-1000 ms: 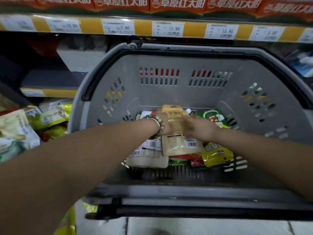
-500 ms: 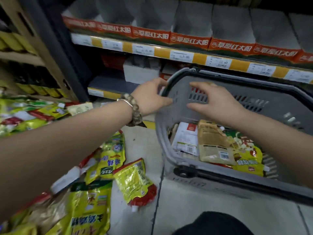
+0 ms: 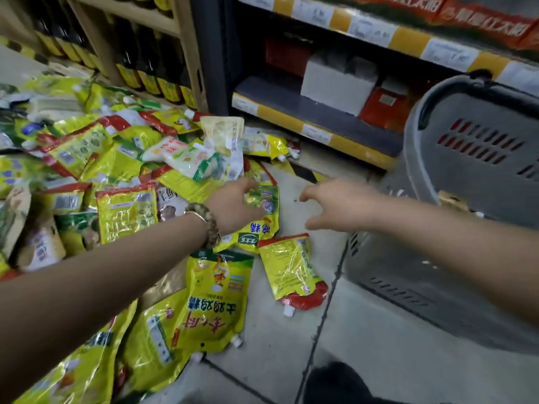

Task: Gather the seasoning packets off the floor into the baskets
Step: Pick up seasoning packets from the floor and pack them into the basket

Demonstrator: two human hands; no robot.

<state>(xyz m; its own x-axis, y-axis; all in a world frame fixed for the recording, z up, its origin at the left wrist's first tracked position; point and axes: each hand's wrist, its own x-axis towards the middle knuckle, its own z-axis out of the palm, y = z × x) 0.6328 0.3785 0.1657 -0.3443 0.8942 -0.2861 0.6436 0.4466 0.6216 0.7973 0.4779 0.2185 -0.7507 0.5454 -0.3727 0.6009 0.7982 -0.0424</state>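
The yellow seasoning packet lies on the floor at mid-frame, at the right edge of the heap, its long axis running up and down the frame. The left hand is nearer, overlapping the packet's left side with fingers spread; blur hides whether they grip. The right hand hovers just to the right, spread and empty, with the grey basket beyond it.

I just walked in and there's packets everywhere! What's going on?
A person is picking spilled seasoning packets off the shop floor. The left hand lies on a yellow packet at the pile's edge; whether it grips it is unclear. The right hand hovers open above bare floor, holding nothing. The grey basket beside it has a tan packet inside.
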